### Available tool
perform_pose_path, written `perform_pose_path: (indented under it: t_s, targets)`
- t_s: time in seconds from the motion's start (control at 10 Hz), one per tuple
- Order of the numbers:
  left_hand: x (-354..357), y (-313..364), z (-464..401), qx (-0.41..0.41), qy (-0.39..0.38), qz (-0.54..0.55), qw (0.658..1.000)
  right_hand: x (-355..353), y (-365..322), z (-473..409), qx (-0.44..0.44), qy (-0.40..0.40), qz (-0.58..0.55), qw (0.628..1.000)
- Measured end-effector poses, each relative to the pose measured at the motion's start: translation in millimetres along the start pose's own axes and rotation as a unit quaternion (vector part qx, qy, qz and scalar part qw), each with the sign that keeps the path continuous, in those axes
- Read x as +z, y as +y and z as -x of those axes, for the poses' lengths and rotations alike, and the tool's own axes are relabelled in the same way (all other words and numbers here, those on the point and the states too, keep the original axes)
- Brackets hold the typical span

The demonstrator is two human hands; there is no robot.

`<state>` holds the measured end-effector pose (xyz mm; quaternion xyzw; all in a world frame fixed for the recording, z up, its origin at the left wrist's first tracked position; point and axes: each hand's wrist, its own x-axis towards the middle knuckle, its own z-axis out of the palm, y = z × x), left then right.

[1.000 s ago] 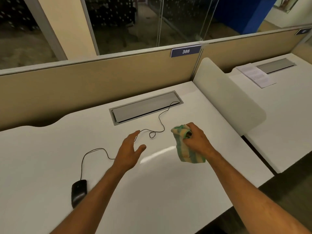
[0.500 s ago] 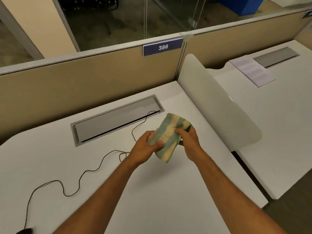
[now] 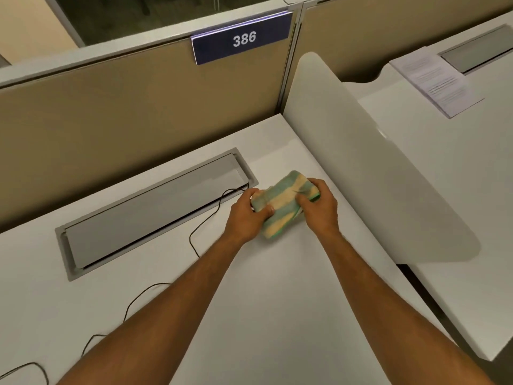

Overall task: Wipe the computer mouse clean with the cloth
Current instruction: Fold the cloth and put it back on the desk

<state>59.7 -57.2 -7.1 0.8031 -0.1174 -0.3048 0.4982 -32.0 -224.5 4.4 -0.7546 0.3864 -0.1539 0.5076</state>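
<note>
Holding a folded cloth (image 3: pixel 280 204) striped green and cream, both hands meet just above a white bench (image 3: pixel 277 315). The left hand (image 3: pixel 247 215) grips the cloth's left end, thumb on top; the right hand (image 3: pixel 319 207) pinches its right end. A thin black cable (image 3: pixel 205 218) runs from a grey hatch (image 3: pixel 144 212) set into the bench, looping toward the lower left edge. The mouse is out of view. A blue sign (image 3: pixel 243 38) reading 386 sits on the tan partition (image 3: pixel 111 112) behind.
</note>
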Motion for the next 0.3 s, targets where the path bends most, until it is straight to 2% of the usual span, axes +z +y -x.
perform_pose_path:
  t_s: [0.2,0.3]
  targets:
    - [16.2,-11.5,-5.7,-0.003,-0.028,-0.06,0.998,10.3,20.3,2.7,0.021,-0.004,0.101,0.995]
    - [9.1,-7.7,1.1,0.001,-0.026,-0.067,0.997,7.5,13.2,7.2,0.036,-0.007,0.114,0.993]
